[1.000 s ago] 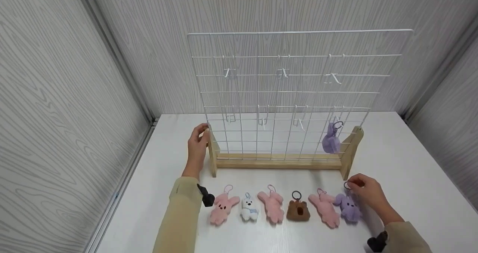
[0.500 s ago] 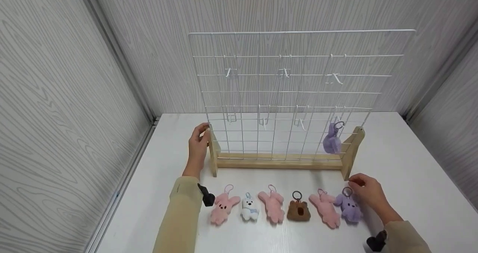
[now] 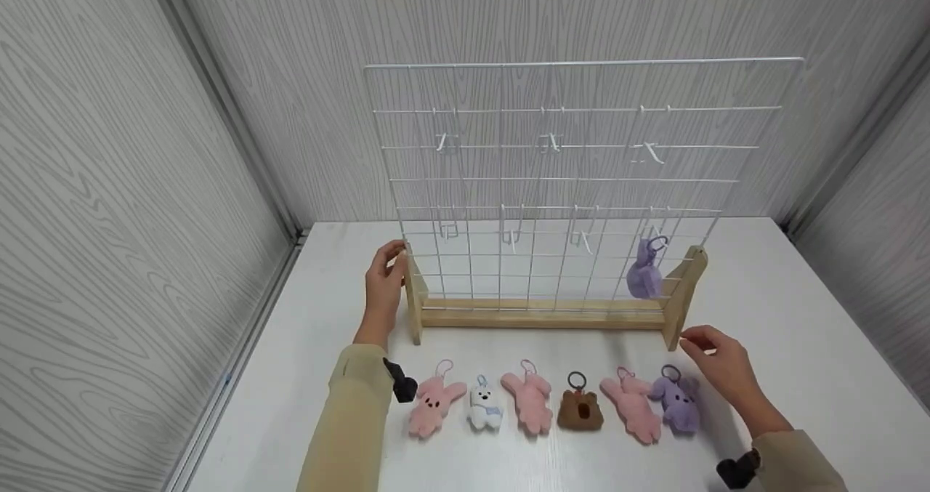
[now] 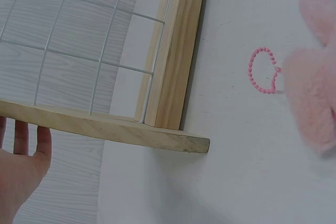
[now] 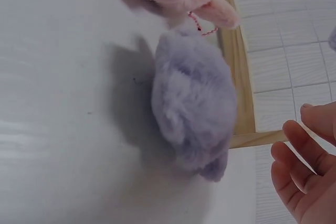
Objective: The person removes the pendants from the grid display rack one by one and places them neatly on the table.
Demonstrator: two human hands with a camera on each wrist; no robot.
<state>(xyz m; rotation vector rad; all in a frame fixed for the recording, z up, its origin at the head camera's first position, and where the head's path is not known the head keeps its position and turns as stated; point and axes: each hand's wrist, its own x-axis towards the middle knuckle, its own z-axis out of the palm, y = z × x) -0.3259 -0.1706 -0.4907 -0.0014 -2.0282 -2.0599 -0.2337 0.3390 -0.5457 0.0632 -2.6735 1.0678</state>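
Note:
My left hand is at the left wooden upright of a white wire grid rack, its fingertips against the outer side of the wood. My right hand holds nothing, fingers loosely bent and thumb apart. It hovers right of the foot of the rack's right upright. Just below and left of it lies a purple plush keychain with a dark ring, its furry side filling the middle of the right wrist view. Another purple plush keychain hangs from a lower right hook on the grid.
Left of the purple plush lie a pink plush, a brown plush keychain, a second pink plush, a white plush and a third pink plush. Several white hooks stick out from the grid. Pale wood-patterned walls surround the table.
My right hand let go of the lying purple keychain's ring and moved slightly up and away to the right. The purple plush settled a little to the left. My left hand stays put.

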